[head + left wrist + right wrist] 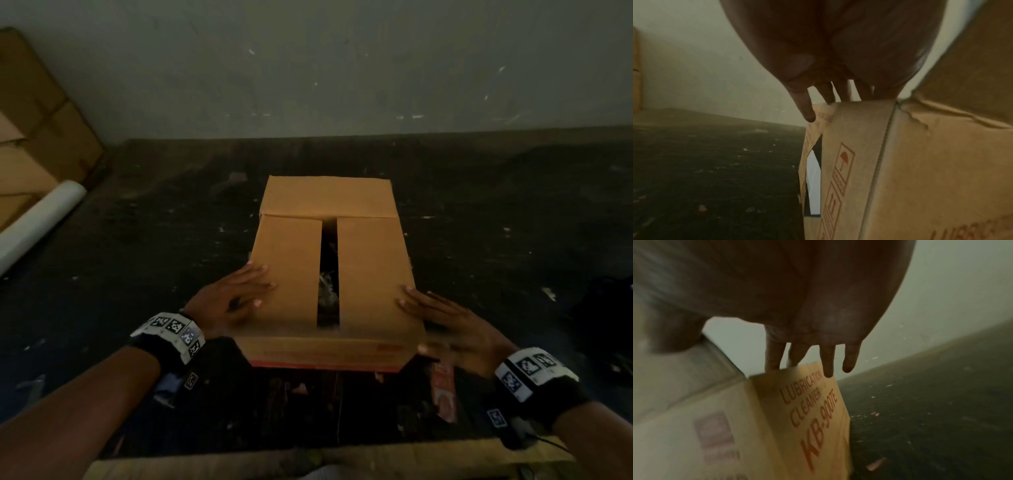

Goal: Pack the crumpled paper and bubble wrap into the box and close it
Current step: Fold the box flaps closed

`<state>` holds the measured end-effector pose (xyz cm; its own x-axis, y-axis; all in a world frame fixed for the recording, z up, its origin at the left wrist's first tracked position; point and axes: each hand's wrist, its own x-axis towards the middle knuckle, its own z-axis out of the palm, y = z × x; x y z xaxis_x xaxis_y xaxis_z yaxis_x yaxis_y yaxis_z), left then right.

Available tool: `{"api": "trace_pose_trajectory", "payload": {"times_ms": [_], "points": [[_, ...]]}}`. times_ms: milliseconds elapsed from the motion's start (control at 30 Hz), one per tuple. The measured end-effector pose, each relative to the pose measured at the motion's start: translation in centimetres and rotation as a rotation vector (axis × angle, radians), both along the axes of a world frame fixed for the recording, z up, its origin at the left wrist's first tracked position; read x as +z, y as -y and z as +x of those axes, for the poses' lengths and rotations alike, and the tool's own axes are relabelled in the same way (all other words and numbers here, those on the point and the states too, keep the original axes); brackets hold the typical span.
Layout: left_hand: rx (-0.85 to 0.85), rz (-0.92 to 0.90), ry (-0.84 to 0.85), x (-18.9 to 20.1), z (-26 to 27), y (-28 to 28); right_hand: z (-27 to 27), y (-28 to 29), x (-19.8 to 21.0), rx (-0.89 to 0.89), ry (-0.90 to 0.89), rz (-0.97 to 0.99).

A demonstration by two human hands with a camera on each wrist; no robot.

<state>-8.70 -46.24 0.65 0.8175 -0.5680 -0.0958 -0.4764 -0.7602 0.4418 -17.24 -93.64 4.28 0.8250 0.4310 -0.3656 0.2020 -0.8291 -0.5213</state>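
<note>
Left hand (pixel 236 294) and right hand (pixel 442 322), fingers straight, press flat on the box (pixel 329 274) flaps' near corners; box lies between them on the tabletop (pixel 137 240).

We see one brown cardboard box (pixel 329 274) standing upright on a dark surface. Its far flap (pixel 327 196) lies folded flat over the top. Two side flaps, the left flap (pixel 291 270) and the right flap (pixel 373 274), lie folded down with a narrow open slot between them. Through this slot we see crumpled material (pixel 328 287), pale and dim; we cannot tell paper from bubble wrap. The near flap (pixel 325 353) hangs outward. Red print on one side reads "LUBRICATION CLEANER KB-900TE" (pixel 807 405).
</note>
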Motion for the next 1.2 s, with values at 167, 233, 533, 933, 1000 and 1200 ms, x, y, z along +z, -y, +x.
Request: {"api": "trace_pose_trajectory", "payload": {"times_ms": [167,233,533,933,1000,1200], "points": [[0.484,-0.05,-0.275,2.6,0.2,0.6,0.9,-1.6,1.0,-0.43,-0.118,0.161],[0.602,-0.413,-0.295,3.4,-0.1,0.7,1.3,-2.2,0.9,-0.489,-0.064,0.185],[0.163,-0.08,0.204,3.6,-2.0,4.5,3.2,-4.4,-0.8,-0.324,0.258,0.008],[-0.001,0.366,0.227,-1.4,-6.6,6.5,8.0,-2.8,-1.0,-0.294,-0.061,-0.077],[-0.001,0.356,0.208,-1.4,-6.6,6.6,11.6,-2.7,0.1,-0.368,-0.025,-0.062],[0.054,0.333,0.198,-0.3,-4.2,5.8,22.4,-5.6,2.3,-0.638,-0.062,0.212]]}}
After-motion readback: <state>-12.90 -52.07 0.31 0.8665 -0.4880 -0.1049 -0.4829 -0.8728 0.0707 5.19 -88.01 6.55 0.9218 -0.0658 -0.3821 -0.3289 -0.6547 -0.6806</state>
